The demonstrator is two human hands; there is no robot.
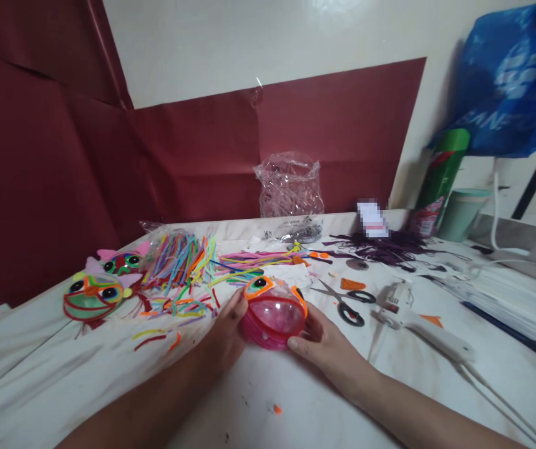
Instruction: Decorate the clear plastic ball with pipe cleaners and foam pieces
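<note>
Between my two hands is a pink, partly clear plastic ball (274, 318) made up as a face, with a red mouth line and orange-rimmed eyes. My left hand (233, 324) is closed round its left side. On the right side, my right hand (317, 337) grips it, thumb near the lower front. The far eye is partly hidden by the ball's tilt. Close by on the right lie scissors (349, 305) with black handles and a white glue gun (417, 324) with its cord. An orange felt-like scrap (352, 284) rests behind the scissors.
At the left stand two finished-looking face balls, a green one (92, 299) and another (125, 260) behind it. Bundles of coloured pipe cleaners (178, 259) and cut bits (150, 337) lie near them. Dark purple strands (380, 248), a green cup (464, 215) and a plastic bag (290, 187) are behind.
</note>
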